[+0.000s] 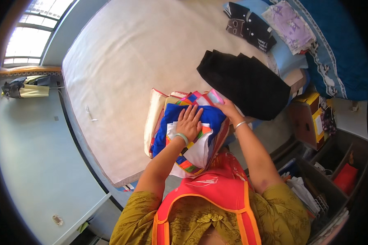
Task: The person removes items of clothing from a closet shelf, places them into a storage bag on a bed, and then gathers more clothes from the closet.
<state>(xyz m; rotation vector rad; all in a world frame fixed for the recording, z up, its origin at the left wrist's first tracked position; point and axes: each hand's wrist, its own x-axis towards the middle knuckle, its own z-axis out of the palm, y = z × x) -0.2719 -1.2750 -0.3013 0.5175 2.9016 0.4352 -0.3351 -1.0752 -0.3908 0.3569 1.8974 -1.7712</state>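
On the near edge of the bed rests a stack of folded cloth. Its top piece is a blue and white garment (176, 112) with multicoloured checked bands. My left hand (189, 123) lies flat on this garment, fingers spread. At the stack's far right corner, my right hand (228, 109) closes on a pink-edged checked cloth (213, 97); some of its fingers are hidden. Cream cloth with red edging (153, 118) shows under the left side of the stack. Just right of my right hand lies a folded black garment (247, 83).
The bed has a beige cover (110, 73). Black printed clothing (249, 27) and a lilac folded cloth (289, 26) lie at the far right, near blue bedding (343, 45). A pale blue surface (37, 151) stands left. Dark open compartments (335, 151) and a brown-yellow box (304, 122) are at right.
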